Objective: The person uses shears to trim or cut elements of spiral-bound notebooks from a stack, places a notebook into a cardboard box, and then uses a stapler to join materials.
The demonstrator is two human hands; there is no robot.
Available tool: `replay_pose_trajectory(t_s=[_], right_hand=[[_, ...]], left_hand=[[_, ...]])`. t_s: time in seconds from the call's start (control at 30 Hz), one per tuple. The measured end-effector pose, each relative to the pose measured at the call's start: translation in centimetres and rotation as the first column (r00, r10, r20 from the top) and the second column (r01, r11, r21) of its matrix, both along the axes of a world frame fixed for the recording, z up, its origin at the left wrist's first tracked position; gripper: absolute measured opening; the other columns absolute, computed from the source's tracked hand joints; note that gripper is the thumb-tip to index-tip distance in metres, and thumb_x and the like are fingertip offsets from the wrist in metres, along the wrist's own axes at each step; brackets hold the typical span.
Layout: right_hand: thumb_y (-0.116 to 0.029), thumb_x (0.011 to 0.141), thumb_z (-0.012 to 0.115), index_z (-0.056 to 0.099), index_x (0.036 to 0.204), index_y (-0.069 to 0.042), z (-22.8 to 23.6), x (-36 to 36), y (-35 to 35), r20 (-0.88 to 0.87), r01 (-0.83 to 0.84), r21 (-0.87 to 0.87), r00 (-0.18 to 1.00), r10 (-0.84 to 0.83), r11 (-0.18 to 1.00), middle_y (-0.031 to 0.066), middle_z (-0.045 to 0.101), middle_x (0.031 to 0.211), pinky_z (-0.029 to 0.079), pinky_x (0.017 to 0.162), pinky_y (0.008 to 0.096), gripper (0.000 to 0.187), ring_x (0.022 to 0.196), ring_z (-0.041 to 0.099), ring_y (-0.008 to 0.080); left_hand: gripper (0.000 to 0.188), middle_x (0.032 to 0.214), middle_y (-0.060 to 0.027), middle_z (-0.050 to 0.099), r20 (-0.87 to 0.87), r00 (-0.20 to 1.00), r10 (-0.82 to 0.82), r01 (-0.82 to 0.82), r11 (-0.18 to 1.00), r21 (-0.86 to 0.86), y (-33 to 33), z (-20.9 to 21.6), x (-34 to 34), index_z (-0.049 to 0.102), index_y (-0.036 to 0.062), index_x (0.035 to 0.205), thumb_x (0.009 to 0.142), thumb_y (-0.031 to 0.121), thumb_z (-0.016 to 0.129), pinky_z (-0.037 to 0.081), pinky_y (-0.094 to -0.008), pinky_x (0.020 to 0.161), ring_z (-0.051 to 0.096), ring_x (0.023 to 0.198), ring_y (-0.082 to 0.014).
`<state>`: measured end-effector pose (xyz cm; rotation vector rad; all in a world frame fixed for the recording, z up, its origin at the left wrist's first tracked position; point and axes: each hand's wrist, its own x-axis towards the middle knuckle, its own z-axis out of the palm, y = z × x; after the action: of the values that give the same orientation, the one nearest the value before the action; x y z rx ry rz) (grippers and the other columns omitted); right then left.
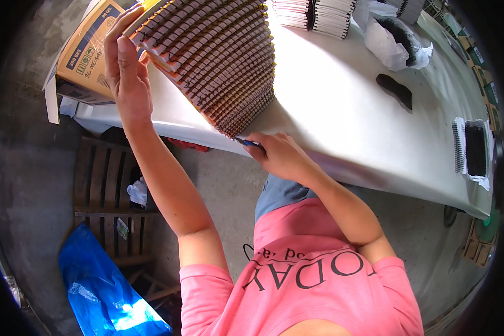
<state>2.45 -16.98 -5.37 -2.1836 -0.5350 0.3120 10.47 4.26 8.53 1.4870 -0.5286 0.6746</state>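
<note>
A tall stack of wire-bound notebooks [207, 61] stands at the near edge of the white-covered table, its dark binding coils facing me. My left hand [130, 84] is pressed against the stack's upper left side, fingers along the top and thumb bent over its edge. Low at the stack's bottom corner, my right hand [283, 157] grips a small pair of pliers [253, 144] with blue handles. The tip of the pliers meets the end of the lowest coils; its jaws are too small to make out.
A cardboard box [89, 56] sits left of the stack. More bound notebooks [331, 17] stand at the back. Black coils in white wrapping [395, 45], a dark flat piece [395, 91] and another coil pack [476, 148] lie rightward. A wooden bench [109, 173] and blue plastic sheet [103, 285] are lower left.
</note>
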Motion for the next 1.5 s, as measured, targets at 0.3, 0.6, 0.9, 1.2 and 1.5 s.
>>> replay_pose_trajectory(t_s=[0.3,0.6,0.9,1.2,1.5], right_hand=[[-0.024,0.076,0.066,0.06,0.106,-0.01,-0.8,-3.8,0.7,0.68,0.312,-0.218,0.728,-0.085,0.925,0.007,0.053,0.095,0.038,0.075,0.0418,0.034,0.088,0.052,0.0243],[-0.023,0.078,0.066,0.059,0.105,-0.008,-0.9,-3.0,1.2,0.66,0.266,-0.18,0.747,-0.085,0.947,0.0094,0.052,0.098,0.039,0.075,0.0442,0.031,0.089,0.053,0.0262],[-0.024,0.091,0.05,0.055,0.096,-0.002,0.7,-1.0,1.2,0.192,0.031,-0.19,0.981,0.007,0.981,0.0161,0.062,0.067,0.05,0.062,0.0471,0.022,0.067,0.064,0.0371],[-0.024,0.087,0.055,0.059,0.097,-0.005,1.4,-1.9,0.2,0.136,0.11,-0.245,0.988,-0.078,0.963,0.0152,0.061,0.086,0.048,0.07,0.0513,0.022,0.081,0.063,0.0347],[-0.026,0.076,0.068,0.059,0.105,-0.011,-0.7,-3.8,1.1,0.667,0.329,-0.287,0.743,-0.059,0.9,0.0078,0.051,0.099,0.036,0.075,0.0428,0.035,0.092,0.051,0.0233]], left_hand=[[0.042,0.118,-0.0039,0.056,0.039,0.999,-0.023,0.021,0.999,0.043,-0.3,0.2,0.0,0.046,0.005,0.13,0.099,0.032,0.042,0.044,-0.0221,0.08,0.055,0.096,-0.0082],[0.037,0.09,0.004,0.056,-0.021,0.999,-0.027,0.025,0.996,-0.081,1.5,-0.8,1.0,0.048,0.0106,0.128,0.098,0.032,0.045,0.043,-0.0213,0.074,0.051,0.082,-0.0024],[0.038,0.109,0.0,0.057,-0.02,1.0,-0.008,0.008,1.0,-0.002,0.0,-0.2,0.1,0.047,0.0095,0.128,0.1,0.033,0.04,0.041,-0.0258,0.081,0.052,0.094,-0.0078],[0.04,0.115,-0.0011,0.056,0.013,1.0,-0.005,0.004,1.0,0.029,-0.1,0.0,0.0,0.046,0.0084,0.13,0.1,0.034,0.039,0.042,-0.0274,0.083,0.052,0.099,-0.0088],[0.039,0.114,-0.0025,0.056,-0.029,1.0,0.002,-0.003,0.998,-0.064,1.3,-0.9,1.0,0.044,0.0086,0.131,0.1,0.032,0.041,0.042,-0.0293,0.085,0.052,0.102,-0.0104]])
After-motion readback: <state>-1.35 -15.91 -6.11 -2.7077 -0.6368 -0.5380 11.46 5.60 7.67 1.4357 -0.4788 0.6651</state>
